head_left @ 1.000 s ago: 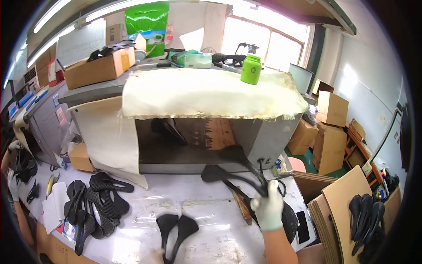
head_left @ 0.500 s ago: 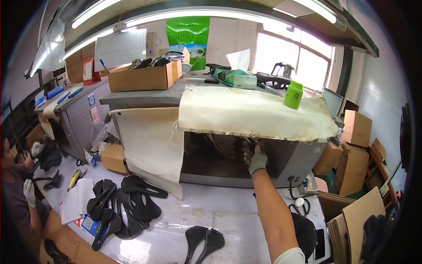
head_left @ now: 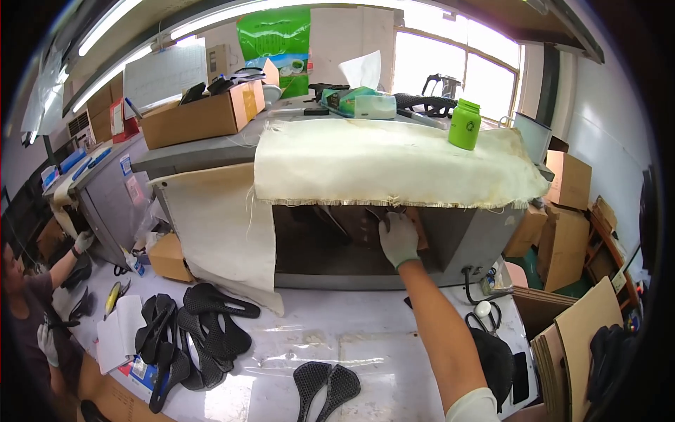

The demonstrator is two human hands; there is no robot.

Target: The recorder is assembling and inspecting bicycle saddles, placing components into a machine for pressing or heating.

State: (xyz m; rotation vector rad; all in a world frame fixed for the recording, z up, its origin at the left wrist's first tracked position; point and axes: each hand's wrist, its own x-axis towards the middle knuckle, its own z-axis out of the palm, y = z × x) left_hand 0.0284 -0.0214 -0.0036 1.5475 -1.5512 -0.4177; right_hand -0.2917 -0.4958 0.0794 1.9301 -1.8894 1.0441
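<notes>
My right hand (head_left: 399, 240), in a pale glove, reaches into the dark opening of a grey metal box (head_left: 464, 246) on the table. Its fingers look bent around something just under the cloth flap; shadow hides what it is. Dim dark shapes and a brown panel show inside. A cream cloth (head_left: 394, 165) lies over the top edge of the opening, and another cloth piece hangs at its left. On the table in front lies a black bicycle saddle (head_left: 327, 387) with a honeycomb-like surface and a central slot. My left hand is out of view.
Several black saddles (head_left: 211, 320) are heaped on the white table (head_left: 295, 344) at left, near papers (head_left: 119, 330). A green bottle (head_left: 465, 125) stands on the cloth. Cardboard boxes (head_left: 566, 239) crowd the right. At far left a co-worker's gloved hand (head_left: 84, 242) touches another cabinet.
My right hand has turned, its back now facing me, and shifted slightly left at the opening. The view has tilted. The co-worker's hand has moved from a black saddle to the cabinet.
</notes>
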